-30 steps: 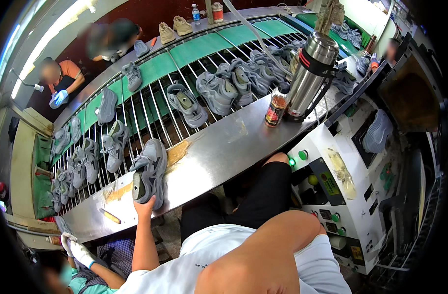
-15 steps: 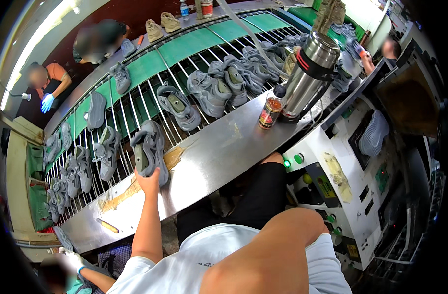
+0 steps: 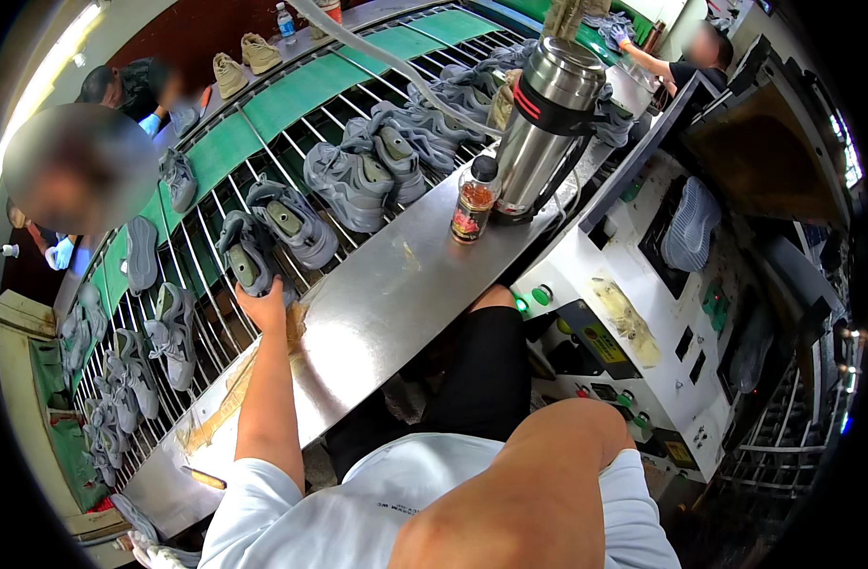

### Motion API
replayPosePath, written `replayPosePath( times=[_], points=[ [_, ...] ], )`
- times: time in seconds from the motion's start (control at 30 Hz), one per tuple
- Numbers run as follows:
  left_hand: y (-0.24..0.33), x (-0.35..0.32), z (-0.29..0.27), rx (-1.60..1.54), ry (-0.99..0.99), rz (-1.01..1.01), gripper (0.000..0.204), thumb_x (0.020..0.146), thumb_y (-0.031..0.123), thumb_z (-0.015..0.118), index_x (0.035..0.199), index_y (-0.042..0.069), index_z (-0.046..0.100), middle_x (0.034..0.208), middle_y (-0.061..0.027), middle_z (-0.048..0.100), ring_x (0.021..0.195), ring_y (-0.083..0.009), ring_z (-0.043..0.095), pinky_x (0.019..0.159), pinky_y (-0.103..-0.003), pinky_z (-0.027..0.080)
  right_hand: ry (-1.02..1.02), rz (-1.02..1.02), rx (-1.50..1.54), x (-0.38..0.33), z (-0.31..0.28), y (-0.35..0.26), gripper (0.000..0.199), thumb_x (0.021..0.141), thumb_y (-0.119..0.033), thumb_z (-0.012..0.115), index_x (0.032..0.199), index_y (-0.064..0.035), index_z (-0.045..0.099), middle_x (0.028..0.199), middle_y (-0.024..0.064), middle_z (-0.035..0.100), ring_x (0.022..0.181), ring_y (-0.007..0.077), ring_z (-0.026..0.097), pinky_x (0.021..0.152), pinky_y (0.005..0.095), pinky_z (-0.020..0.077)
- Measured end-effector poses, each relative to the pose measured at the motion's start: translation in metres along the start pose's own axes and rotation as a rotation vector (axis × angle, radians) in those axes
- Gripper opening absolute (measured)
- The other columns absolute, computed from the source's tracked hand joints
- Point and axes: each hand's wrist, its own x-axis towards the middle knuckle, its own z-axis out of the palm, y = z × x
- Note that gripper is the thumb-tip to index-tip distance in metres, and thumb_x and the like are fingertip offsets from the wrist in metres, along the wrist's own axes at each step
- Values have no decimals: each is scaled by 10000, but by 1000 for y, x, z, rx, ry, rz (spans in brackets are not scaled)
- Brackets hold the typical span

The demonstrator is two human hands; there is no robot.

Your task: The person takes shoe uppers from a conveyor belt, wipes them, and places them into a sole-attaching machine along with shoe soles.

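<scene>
My left hand (image 3: 262, 304) is closed on the heel end of a grey sneaker (image 3: 245, 248), at the near edge of the barred rack (image 3: 203, 266). The shoe's greenish insole shows through its opening. Right beside it on the bars sits another grey sneaker (image 3: 296, 228), lying with its opening toward me. My right arm (image 3: 538, 465) is bent across my body. Its hand is out of view below the lower edge.
Several grey shoes (image 3: 353, 180) line the rack. A steel flask (image 3: 543, 123) and a small bottle (image 3: 473, 204) stand on the metal ledge (image 3: 387, 284). To the right is a white machine (image 3: 595, 322) with a shoe sole (image 3: 690, 225) on it. Co-workers (image 3: 704, 57) are beyond the rack.
My view has turned, shifting the scene leftward. My left hand has carried the grey sneaker closer to the neighbouring shoe on the bars. A person at the far left has moved closer.
</scene>
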Motion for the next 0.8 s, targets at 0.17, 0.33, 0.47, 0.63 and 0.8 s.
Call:
replayPosePath(
  times=[0.17,0.33,0.47,0.63,0.8],
  points=[
    [-10,7,-12,-22,-128,104,889,636,253,803,1331,-55,342,1280,-240,416,1194,-373,421,1027,-408,328,209,-66,155,-11,6,-1,80,794,-40,601,758,-66,536,712,55,518,600,201,506,536,305,408],
    [5,-57,-40,-102,-70,171,741,712,149,685,1337,-41,334,1283,-217,412,1218,-345,390,1038,-417,308,647,-194,376,-66,-19,11,178,799,-80,641,890,-42,493,865,112,612,773,216,607,652,302,486],
    [78,-136,-107,-878,-850,-363,464,837,139,597,1257,6,453,1157,-136,532,1062,-232,542,936,-375,437,761,-267,202,-94,-38,26,433,711,-93,759,1011,-50,449,999,75,597,973,235,600,796,368,488],
    [215,-179,-194,-1289,-1474,-421,574,873,347,604,1306,10,435,1135,-90,538,1056,-199,546,907,-352,452,792,-314,12,-98,-30,30,387,736,-173,760,905,-78,425,782,55,577,671,161,569,571,283,422],
    [272,-174,-213,-1115,-1649,166,749,776,415,722,1325,14,408,1196,-89,497,1094,-187,499,916,-335,411,414,-264,-129,-138,-55,36,382,727,-23,719,1062,4,539,1058,106,628,992,185,605,895,332,432]
  ],
)
